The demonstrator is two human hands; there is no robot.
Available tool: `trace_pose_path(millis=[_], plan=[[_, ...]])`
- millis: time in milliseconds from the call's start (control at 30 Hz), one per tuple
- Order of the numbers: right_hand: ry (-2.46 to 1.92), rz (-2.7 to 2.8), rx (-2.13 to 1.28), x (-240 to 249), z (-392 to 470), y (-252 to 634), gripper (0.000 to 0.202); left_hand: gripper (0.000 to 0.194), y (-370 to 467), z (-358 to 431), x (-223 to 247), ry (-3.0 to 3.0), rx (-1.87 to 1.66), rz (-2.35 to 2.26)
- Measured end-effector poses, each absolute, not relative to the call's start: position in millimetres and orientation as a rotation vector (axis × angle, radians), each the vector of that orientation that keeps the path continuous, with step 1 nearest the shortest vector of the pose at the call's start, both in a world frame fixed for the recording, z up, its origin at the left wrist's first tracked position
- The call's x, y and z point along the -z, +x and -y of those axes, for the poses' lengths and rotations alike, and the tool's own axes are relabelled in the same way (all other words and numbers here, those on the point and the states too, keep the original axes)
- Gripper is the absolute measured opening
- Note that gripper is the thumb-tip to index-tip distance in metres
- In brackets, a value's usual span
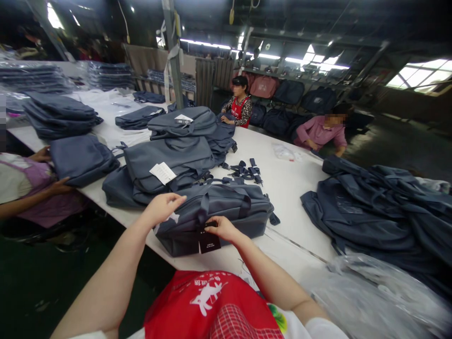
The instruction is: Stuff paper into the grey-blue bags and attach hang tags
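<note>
A dark blue bag [243,226] with two carrying straps lies on the white table right in front of me. My right hand [223,229] pinches a black hang tag [211,242] against the bag's near side, close to one strap. Over the bag's left end hovers my left hand [164,206], its fingers stretched out and thumb apart, with nothing visible in it. Beneath that hand a bit of white shows at the bag's end. Just behind, more blue bags [169,157] are piled up, one bearing a white paper tag [163,173].
Dark straps with buckles [247,170] lie on the table [282,188] behind the bag. A heap of blue bags [374,212] and clear plastic [374,292] fill the right side. Co-workers stand at left and across; one at left holds a folded bag [81,157]. A metal post [173,56] rises behind.
</note>
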State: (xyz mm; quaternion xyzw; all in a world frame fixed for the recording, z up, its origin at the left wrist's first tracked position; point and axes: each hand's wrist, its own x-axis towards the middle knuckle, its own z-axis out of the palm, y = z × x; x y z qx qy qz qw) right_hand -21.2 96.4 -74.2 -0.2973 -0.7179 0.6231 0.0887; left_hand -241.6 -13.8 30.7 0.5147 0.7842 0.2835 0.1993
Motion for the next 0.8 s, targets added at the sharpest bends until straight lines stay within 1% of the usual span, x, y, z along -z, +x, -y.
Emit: trace_pose_path(millis=[67,133,200,267,333,400,500,567,667,733,800], plan=[[-0.880,2.145,-1.852,75.6,-96.7,-23.6,0.022,0.047,-225.5,11.4,-23.3,1.512,-0.675,-2.107],[-0.881,2.170,-1.826,79.6,-96.0,-25.5,0.024,0.040,-203.7,7.0,-13.1,1.533,-0.652,-2.147],[-0.871,2.239,-1.755,86.3,-93.1,-26.5,0.024,0.026,-183.8,1.8,-4.2,1.521,-0.728,-2.214],[-0.873,2.365,-1.637,96.1,-87.0,-26.3,0.021,0.020,-170.5,-2.4,2.1,1.493,-0.879,-2.223],[-0.900,2.509,-1.500,108.4,-78.2,-25.1,0.020,0.018,-164.8,-4.5,6.9,1.420,-1.062,-2.223],[-0.931,2.626,-1.433,121.8,-68.9,-22.9,0.019,0.017,-165.1,-4.2,11.8,1.295,-1.211,-2.249],[-0.989,2.724,-1.452,137.8,-59.5,-17.4,0.018,0.019,-171.7,-0.3,19.1,1.149,-1.311,-2.256],[-1.048,2.757,-1.446,139.0,-58.4,-10.6,0.018,0.022,-177.6,4.8,21.7,1.097,-1.322,-2.241],[-1.040,2.785,-1.473,111.0,-65.5,5.7,0.025,0.027,-190.8,19.9,20.2,1.045,-1.370,-2.207],[-0.892,2.741,-1.418,68.1,-77.5,17.6,0.034,0.032,-206.1,38.1,18.5,0.986,-1.423,-2.258],[-0.726,2.642,-1.170,13.8,-97.0,26.0,0.034,0.036,-226.5,63.7,20.2,0.874,-1.425,-2.395]])
